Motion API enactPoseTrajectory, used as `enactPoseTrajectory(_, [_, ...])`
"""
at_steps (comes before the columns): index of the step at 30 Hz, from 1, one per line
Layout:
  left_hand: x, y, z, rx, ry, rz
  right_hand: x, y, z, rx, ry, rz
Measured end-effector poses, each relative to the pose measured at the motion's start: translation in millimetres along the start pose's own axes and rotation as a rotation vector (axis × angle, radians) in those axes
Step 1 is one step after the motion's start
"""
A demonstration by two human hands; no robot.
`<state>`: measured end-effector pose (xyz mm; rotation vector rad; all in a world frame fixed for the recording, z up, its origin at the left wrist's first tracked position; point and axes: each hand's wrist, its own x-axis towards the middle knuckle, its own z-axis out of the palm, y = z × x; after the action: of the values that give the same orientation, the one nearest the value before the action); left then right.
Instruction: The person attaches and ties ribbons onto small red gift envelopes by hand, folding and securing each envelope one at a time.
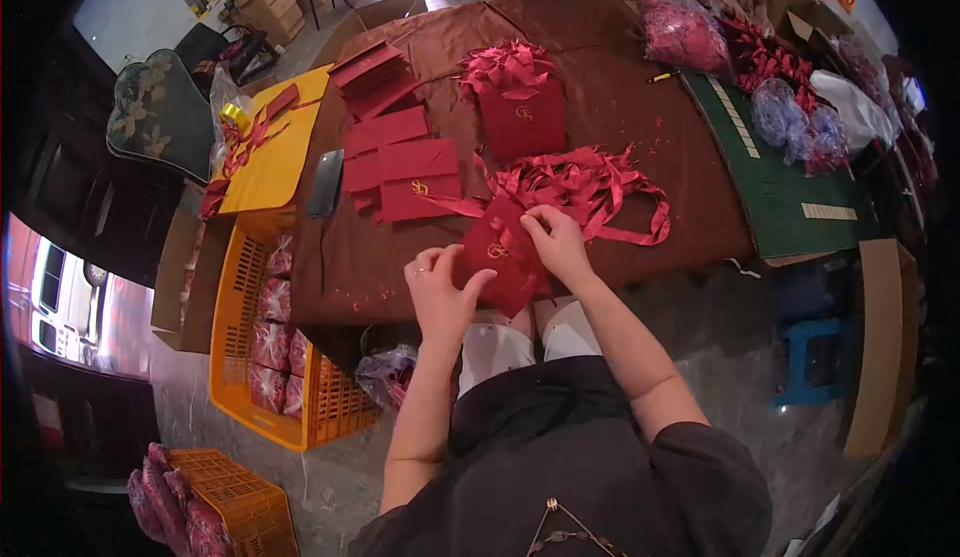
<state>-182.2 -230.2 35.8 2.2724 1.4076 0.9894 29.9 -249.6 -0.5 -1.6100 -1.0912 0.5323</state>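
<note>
- Red packet point(497, 267) was held at the near edge of the desk point(615, 97), tilted.
- Right hand point(560, 245): fingers clamped on its upper edge.
- Left hand point(440, 292): thumb and fingers apart beside it — contact unclear.
- Ribbon pile point(575, 185) crowded close behind; stacked packets point(420, 167) and phone point(324, 185) lay left.
- Orange crate point(232, 287) stood left of the desk.

One held bag point(499, 254); two orange crates point(232, 302) point(240, 497)

Left hand point(442, 285), right hand point(557, 245), red bag point(505, 267) between, ribbons point(585, 189) beyond
</note>
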Motion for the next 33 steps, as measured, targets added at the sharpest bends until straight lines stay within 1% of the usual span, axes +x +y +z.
enactPoseTrajectory(1, [-1.1,-3.9,12.6,0.095,-0.011,0.000,1.4,5.7,4.3,-0.012,0.003,-0.064])
enactPoseTrajectory(3, [0.9,-17.4,29.4,0.128,-0.038,-0.029,3.5,19.0,11.7,-0.020,0.007,-0.207])
enactPoseTrajectory(5, [2.2,-28.5,41.2,0.091,-0.079,-0.128,0.8,-1.2,-8.4,-0.251,0.049,-0.561])
enactPoseTrajectory(6, [2.3,-32.9,41.2,0.097,-0.129,-0.115,-2.2,-10.9,-26.3,-0.352,-0.081,-0.644])
enactPoseTrajectory(8, [4.7,-30.3,39.6,0.100,-0.133,-0.125,-3.7,3.4,-50.5,-0.342,-0.461,-0.882])
enactPoseTrajectory(9, [6.2,-29.5,38.3,0.106,-0.133,-0.132,-10.2,8.4,-58.5,-0.396,-0.583,-0.905])
enactPoseTrajectory(11, [9.5,-30.2,36.7,0.092,-0.131,-0.137,-23.0,11.1,-70.7,-0.451,-0.706,-0.962])
enactPoseTrajectory(14, [11.1,-33.7,39.5,0.078,-0.116,-0.156,-26.7,38.3,-77.5,-0.482,-0.748,-0.945])
enactPoseTrajectory(15, [12.9,-34.3,39.3,0.071,-0.116,-0.150,-26.2,38.4,-78.0,-0.469,-0.764,-0.928])
enactPoseTrajectory(16, [14.2,-35.0,38.2,0.068,-0.115,-0.145,-25.9,38.3,-77.5,-0.476,-0.725,-0.957])
enactPoseTrajectory(19, [19.6,-32.1,32.6,0.092,-0.166,-0.141,-23.8,31.4,-72.3,-0.440,-0.708,-0.950])
enactPoseTrajectory(20, [20.9,-31.2,28.7,0.089,-0.153,-0.115,-25.3,27.4,-68.2,-0.437,-0.706,-0.956])
enactPoseTrajectory(22, [20.1,-42.5,34.0,0.042,-0.143,-0.122,-30.9,9.9,-53.8,-0.173,-0.463,-0.832])
enactPoseTrajectory(23, [18.4,-49.6,38.6,-0.007,-0.140,-0.129,-30.7,0.0,-46.2,-0.116,-0.404,-0.809])
enactPoseTrajectory(24, [17.1,-54.4,42.3,-0.007,-0.139,-0.128,-31.0,-3.9,-35.9,-0.117,-0.403,-0.810])
enactPoseTrajectory(26, [14.6,-60.7,45.7,-0.155,-0.118,-0.209,-34.2,-10.1,-13.3,-0.079,-0.202,-0.669])
enactPoseTrajectory(27, [14.3,-61.2,44.0,-0.152,-0.119,-0.206,-36.0,-21.9,-4.5,-0.039,-0.175,-0.596])
enactPoseTrajectory(29, [13.8,-60.1,38.6,-0.282,-0.163,-0.253,-34.7,-19.0,16.7,-0.095,-0.082,-0.594])
enactPoseTrajectory(30, [12.4,-57.9,35.5,-0.280,-0.164,-0.251,-34.2,-21.6,23.7,-0.121,-0.043,-0.599])
enactPoseTrajectory(32, [9.1,-52.9,29.2,-0.457,-0.215,-0.302,-33.6,-26.6,32.6,-0.160,-0.018,-0.595])
enactPoseTrajectory(33, [7.5,-51.6,27.5,-0.456,-0.213,-0.302,-33.1,-28.8,35.8,-0.201,0.006,-0.590])
